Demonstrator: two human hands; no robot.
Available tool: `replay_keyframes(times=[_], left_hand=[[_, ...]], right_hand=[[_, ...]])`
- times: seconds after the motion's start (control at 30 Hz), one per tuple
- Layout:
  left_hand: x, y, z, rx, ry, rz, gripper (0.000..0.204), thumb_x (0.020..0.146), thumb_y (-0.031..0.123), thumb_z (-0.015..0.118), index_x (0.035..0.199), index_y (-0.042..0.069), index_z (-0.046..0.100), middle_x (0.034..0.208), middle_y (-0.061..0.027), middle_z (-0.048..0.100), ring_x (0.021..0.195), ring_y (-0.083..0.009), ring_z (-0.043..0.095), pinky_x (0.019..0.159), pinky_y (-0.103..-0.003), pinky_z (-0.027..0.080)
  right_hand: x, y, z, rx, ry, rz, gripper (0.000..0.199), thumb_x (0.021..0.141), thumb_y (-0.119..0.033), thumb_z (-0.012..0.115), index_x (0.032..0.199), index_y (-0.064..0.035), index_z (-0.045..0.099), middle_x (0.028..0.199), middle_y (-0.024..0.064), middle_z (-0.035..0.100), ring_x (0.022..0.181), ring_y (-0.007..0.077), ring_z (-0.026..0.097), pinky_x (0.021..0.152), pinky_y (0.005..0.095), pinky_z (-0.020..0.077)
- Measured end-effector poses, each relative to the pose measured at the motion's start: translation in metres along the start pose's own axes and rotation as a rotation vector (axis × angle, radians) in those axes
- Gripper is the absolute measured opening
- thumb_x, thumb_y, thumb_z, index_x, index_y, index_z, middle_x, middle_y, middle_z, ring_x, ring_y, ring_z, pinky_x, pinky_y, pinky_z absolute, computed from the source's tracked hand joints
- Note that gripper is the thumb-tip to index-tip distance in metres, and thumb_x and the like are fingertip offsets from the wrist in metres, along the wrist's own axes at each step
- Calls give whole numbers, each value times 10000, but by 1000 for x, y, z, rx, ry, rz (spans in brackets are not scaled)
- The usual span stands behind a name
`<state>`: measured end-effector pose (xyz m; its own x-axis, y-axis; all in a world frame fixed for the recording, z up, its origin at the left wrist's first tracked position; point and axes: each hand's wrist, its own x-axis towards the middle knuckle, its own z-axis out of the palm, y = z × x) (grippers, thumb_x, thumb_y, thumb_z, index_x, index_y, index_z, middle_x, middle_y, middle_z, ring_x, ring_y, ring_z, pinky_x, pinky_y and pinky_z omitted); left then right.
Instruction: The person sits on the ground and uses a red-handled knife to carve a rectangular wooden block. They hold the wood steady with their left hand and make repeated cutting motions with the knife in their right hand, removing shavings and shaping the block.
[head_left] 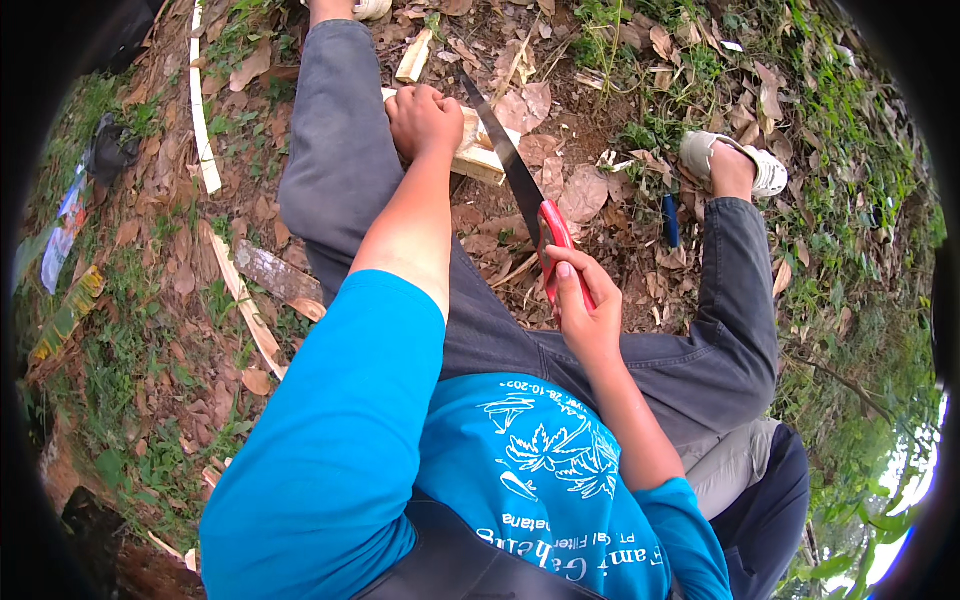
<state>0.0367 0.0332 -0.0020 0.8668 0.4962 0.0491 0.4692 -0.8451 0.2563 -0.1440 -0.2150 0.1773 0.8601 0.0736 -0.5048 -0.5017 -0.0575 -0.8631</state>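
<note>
My left hand [425, 122] is closed over a short, pale piece of wood [480, 163] and presses it down near the ground. Its fingertips are partly hidden. In my right hand [590, 312] is a handsaw [513, 165], gripped by its red handle. The dark, tapering blade points up and to the left, passing by the right end of the wood. Whether the teeth touch the wood, I cannot tell. Just beyond my left hand, a small split wood offcut [414, 56] lies on the leaves.
My bent legs in dark trousers [335, 150] frame the work spot. A blue object [670, 221] lies near my right shoe [768, 174]. At left are a long pale strip [202, 110], a split stick [243, 295], a bark-covered piece [270, 272] and a plastic bag [66, 225].
</note>
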Motion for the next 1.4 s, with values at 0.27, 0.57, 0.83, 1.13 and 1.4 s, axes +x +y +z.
replay_keyframes(times=[0.27,0.57,0.83,1.13,1.4], left_hand=[[1,-6,7,49,3,-22,169,852,345,615,906,220,714,1120,8,643,1158,-258,537,974,-396,473],[8,2,6,37,25,37,131,833,314,613,873,229,704,1047,4,641,1092,-252,563,987,-408,423],[8,4,1,28,11,0,122,831,297,628,871,217,711,1035,-4,656,1095,-264,565,968,-408,454],[10,1,8,8,22,17,123,833,298,627,849,201,702,1017,-5,665,1065,-276,568,945,-399,465],[2,-3,7,-21,80,64,122,827,293,635,837,197,711,1001,-10,675,1059,-285,568,964,-430,445]], right_hand=[[-71,-54,-49,-19,66,67,211,1045,-104,585,1153,16,720,943,36,696,711,18,537,622,185,413],[19,-37,6,-123,54,-135,187,1033,-84,600,1125,14,730,983,29,702,837,53,583,746,219,469],[7,16,-9,2,26,-37,213,1054,-121,580,1179,-7,709,996,28,682,784,56,574,681,219,464],[-6,-40,-16,-42,4,11,218,1057,-117,571,1168,7,711,954,25,674,804,57,576,719,220,458],[-51,-71,-43,-76,71,20,223,1057,-123,577,1167,25,702,724,-26,605,567,5,476,511,188,350]])
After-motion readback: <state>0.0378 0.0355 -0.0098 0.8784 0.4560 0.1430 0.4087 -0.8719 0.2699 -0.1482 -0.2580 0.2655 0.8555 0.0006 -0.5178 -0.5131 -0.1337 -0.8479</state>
